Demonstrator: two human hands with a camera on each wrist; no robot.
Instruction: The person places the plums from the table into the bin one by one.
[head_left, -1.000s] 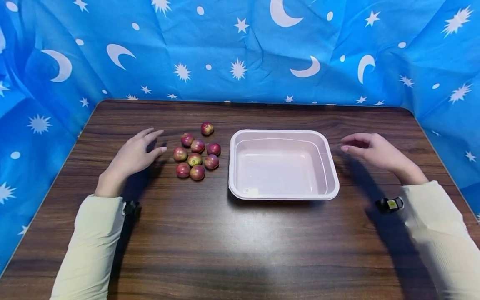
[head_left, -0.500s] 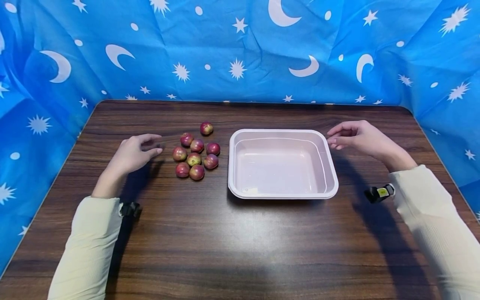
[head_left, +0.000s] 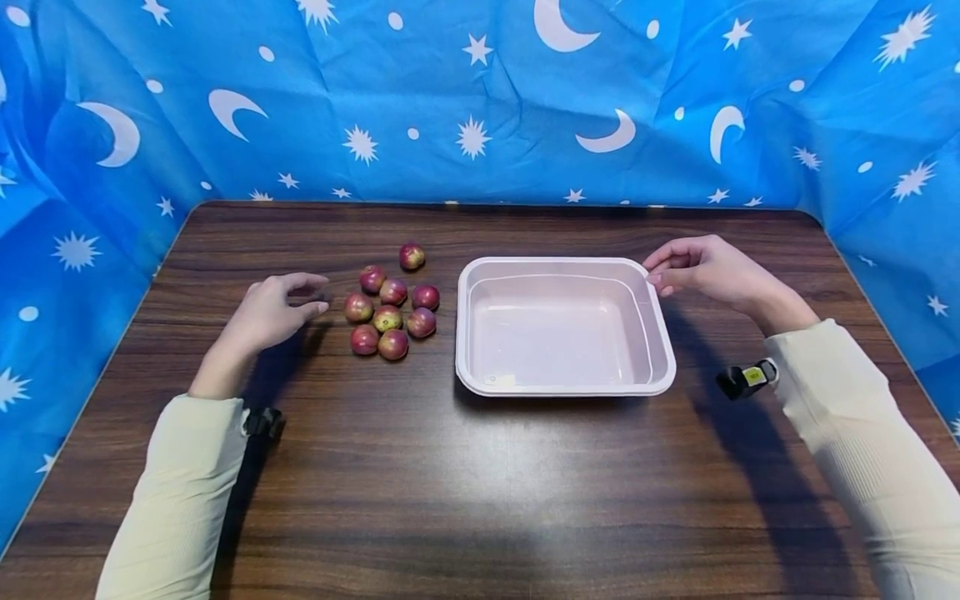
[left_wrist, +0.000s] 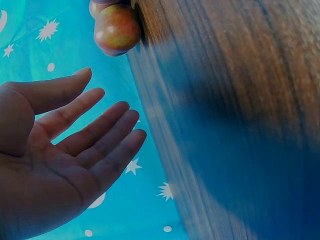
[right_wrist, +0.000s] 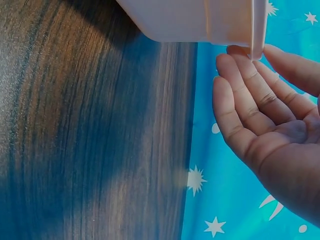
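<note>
Since a second ago, the right hand (head_left: pixel 708 271) has come inward from beside the white tub (head_left: pixel 562 390) to its far right corner; the tub and fruit (head_left: pixel 387 319) lie where they did. From the head view, the tub sits flat on the dark table (head_left: pixel 450 500), right of the nine fruits, eight clustered and one a little apart at the far side. The left hand (head_left: pixel 266 312) hovers just left of the cluster, thumb and fingers loosely parted, with nothing between them. Best, I'd say, to keep it off the fruit while the other hand settles its hold, since round things like these probably roll at a nudge.

From the left wrist, the fingers (left_wrist: pixel 117 145) spread wide and gently bent, palm bare, with a gap between the thumb and the nearest fruit.

From the right wrist, the tub's rim (right_wrist: pixel 258 30) runs down between thumb (right_wrist: pixel 292 70) and fingertips, a narrow pinch right at the edge. It looks like a shallow hold; to my eye, more finger under the lip would steady it. The tub seems light and thin-walled, so gentle, level pressure should do, as a hard squeeze at one corner might twist it.
</note>
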